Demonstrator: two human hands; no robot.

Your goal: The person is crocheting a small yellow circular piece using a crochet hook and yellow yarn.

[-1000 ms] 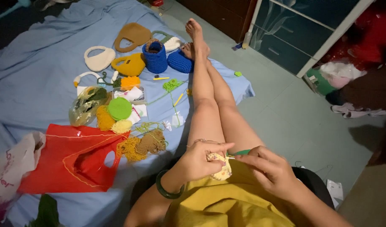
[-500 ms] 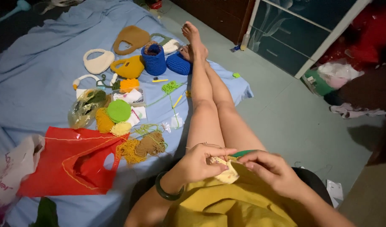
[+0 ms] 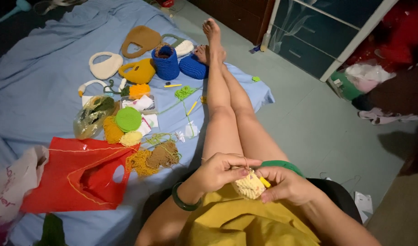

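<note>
I sit with my legs stretched out over a blue sheet (image 3: pixel 45 68). My left hand (image 3: pixel 220 171), with a green bangle at the wrist, pinches a small pale-yellow crochet piece (image 3: pixel 248 186) above my lap. My right hand (image 3: pixel 286 184) meets it there, fingers closed on a yellow crochet hook (image 3: pixel 264 181) that pokes into the piece. A thin strand runs from the piece toward the yarn on the sheet.
On the sheet to my left lie a red plastic bag (image 3: pixel 77 175), tangled yellow and brown yarn (image 3: pixel 152 159), a green disc (image 3: pixel 128 119), and crocheted bags in white (image 3: pixel 105 66), mustard (image 3: pixel 138 71), tan (image 3: pixel 143 38) and blue (image 3: pixel 165 63). A dark glass-fronted cabinet (image 3: pixel 318 32) stands far right.
Both hands stay together on the crochet piece, shifting only slightly as they work it. The view has drifted a little; the legs and the things on the sheet are unmoved.
</note>
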